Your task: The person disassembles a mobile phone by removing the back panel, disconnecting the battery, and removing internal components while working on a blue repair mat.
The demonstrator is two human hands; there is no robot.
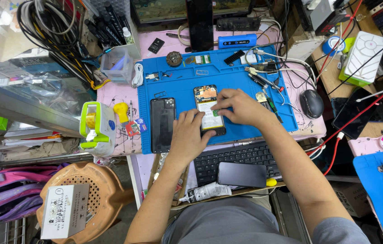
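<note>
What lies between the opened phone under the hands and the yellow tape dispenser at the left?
In the head view, a black phone panel lies flat on the blue mat between opened phone and dispenser.

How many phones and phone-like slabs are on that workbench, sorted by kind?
Opened phone under the left hand and right hand: 1
Black phone on blue mat: 1
Black phone on keyboard: 1
Upright black phone: 1
Total: 4
</note>
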